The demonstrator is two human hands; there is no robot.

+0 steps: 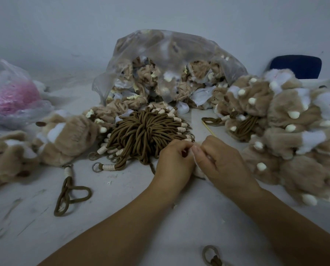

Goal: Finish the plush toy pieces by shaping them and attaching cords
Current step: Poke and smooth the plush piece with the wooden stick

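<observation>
Counter: a pale, scuffed counter [122, 217] set against a plain pale wall [64, 25].
Left hand: the left hand [174, 162] has its fingers curled, pinching the top of a small plush piece.
Right hand: the right hand [221, 164] also has curled fingers pinching the same piece, its fingertips meeting those of the left.
Plush piece: the plush piece [198, 170] is pale and mostly hidden between the two hands, low on the counter just in front of the cord heap.
Cord heap: the cord heap [146, 135] is brown cords with cream-wrapped ends and rings, at the centre.
Clear bag: the clear bag [169, 47] is behind the heap, open toward the hands and full of tan plush.
Plush pile: the plush pile [294, 131] is on the right, with a blue chair back [296, 66] behind it.
Plush toys: the plush toys [45, 143] are on the left, with a loose cord [72, 192] in front of them.
Pink bag: the pink bag [10, 98] is at far left.
</observation>
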